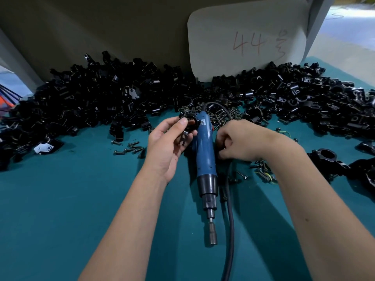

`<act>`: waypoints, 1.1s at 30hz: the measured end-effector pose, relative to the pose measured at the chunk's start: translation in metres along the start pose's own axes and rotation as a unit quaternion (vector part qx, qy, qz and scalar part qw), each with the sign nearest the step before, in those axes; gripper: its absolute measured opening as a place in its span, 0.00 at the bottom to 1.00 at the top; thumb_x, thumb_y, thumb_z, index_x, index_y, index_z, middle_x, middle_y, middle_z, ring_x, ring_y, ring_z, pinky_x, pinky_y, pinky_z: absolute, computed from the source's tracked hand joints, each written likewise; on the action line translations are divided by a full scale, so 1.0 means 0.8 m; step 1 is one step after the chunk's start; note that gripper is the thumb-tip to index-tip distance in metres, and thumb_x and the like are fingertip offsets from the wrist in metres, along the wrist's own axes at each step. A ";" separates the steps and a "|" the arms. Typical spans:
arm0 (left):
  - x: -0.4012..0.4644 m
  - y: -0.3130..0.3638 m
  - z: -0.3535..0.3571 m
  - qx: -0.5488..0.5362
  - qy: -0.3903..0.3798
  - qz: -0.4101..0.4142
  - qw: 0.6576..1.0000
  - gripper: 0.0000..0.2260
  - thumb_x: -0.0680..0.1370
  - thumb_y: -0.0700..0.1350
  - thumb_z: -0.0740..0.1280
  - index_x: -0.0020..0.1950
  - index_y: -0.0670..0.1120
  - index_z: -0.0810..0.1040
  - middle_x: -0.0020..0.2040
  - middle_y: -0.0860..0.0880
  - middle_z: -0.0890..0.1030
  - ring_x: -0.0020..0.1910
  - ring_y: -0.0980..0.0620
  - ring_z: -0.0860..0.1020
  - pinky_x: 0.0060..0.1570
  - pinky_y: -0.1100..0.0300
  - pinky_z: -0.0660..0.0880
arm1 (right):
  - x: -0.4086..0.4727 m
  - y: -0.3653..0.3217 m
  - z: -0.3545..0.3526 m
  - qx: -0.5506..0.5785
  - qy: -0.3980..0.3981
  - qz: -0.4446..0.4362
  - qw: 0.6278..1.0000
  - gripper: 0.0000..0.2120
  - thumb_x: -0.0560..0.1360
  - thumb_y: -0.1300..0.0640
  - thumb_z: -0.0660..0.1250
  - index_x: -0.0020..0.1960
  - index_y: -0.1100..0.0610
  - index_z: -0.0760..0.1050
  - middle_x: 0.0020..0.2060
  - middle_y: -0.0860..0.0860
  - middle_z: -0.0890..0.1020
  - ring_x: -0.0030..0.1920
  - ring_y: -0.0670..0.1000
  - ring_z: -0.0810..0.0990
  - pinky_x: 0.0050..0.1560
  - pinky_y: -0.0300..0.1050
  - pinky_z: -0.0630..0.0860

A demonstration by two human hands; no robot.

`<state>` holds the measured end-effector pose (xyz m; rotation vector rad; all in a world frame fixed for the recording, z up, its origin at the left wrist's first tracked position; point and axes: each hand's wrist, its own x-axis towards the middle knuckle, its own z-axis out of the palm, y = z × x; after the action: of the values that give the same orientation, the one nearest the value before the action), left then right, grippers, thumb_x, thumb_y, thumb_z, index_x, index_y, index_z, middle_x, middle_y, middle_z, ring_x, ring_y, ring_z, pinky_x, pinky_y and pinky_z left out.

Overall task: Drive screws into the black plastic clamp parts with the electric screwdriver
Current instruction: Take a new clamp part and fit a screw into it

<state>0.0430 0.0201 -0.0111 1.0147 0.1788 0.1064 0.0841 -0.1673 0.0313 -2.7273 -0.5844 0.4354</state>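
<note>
step: fetch screw | left hand (168, 142) fingers pinch clamp part (189, 126), lifted left of screwdriver (205, 157) lying mid-worktop | right hand (235, 140) fingers curled, contents unseen, beside screws (261, 171) | advice: seat screw straight first

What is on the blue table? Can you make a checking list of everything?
Surface: teal mat.
Job's things: electric screwdriver lying on the mat, bit toward the person; black clamp parts piled behind; loose screws.
Clutter: card marked 44.
Grippers: left hand holds a clamp part; right hand curled beside the screwdriver, anything held hidden.
Cables: black cord beside the screwdriver.
Surroundings: grey bin wall.
</note>
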 end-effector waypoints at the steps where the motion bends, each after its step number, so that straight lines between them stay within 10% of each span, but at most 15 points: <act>1: 0.000 0.000 0.000 -0.001 0.003 -0.004 1.000 0.02 0.79 0.38 0.72 0.51 0.43 0.81 0.41 0.48 0.86 0.42 0.48 0.86 0.44 0.63 0.81 | 0.000 -0.005 0.001 -0.018 -0.003 0.000 1.000 0.08 0.76 0.56 0.76 0.41 0.54 0.78 0.32 0.46 0.78 0.33 0.47 0.75 0.31 0.40 0.67; 9: 0.000 0.001 0.000 -0.019 -0.002 -0.023 1.000 0.14 0.72 0.37 0.76 0.55 0.42 0.79 0.43 0.46 0.86 0.43 0.49 0.85 0.45 0.63 0.81 | -0.001 -0.012 0.000 0.007 0.024 0.040 0.999 0.03 0.75 0.66 0.71 0.45 0.62 0.83 0.39 0.54 0.84 0.40 0.56 0.82 0.39 0.47 0.81; 15: 0.000 -0.001 -0.003 0.019 -0.024 -0.003 1.000 0.19 0.64 0.39 0.80 0.52 0.44 0.80 0.42 0.47 0.86 0.40 0.53 0.85 0.42 0.65 0.80 | 0.003 -0.001 0.001 0.100 0.052 0.066 0.991 0.05 0.79 0.65 0.69 0.46 0.60 0.81 0.33 0.53 0.82 0.25 0.47 0.80 0.24 0.38 0.73; 24: -0.001 -0.001 -0.006 0.013 -0.066 -0.013 0.998 0.18 0.66 0.41 0.80 0.53 0.44 0.81 0.44 0.48 0.86 0.43 0.53 0.85 0.46 0.64 0.80 | 0.005 -0.005 0.007 0.485 0.205 -0.111 0.843 0.11 0.81 0.66 0.68 0.58 0.54 0.83 0.42 0.51 0.88 0.33 0.47 0.80 0.27 0.38 0.74; 33: -0.002 0.003 -0.007 -0.010 -0.084 -0.022 0.996 0.15 0.68 0.40 0.78 0.53 0.43 0.81 0.45 0.47 0.86 0.43 0.51 0.85 0.45 0.64 0.81 | 0.015 -0.010 0.029 0.473 0.248 -0.112 0.838 0.06 0.77 0.62 0.76 0.51 0.52 0.88 0.38 0.51 0.88 0.36 0.46 0.83 0.29 0.39 0.78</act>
<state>0.0399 0.0257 -0.0121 0.9938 0.0471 -0.0173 0.0837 -0.1497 0.0103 -1.6787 -0.3788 -0.0693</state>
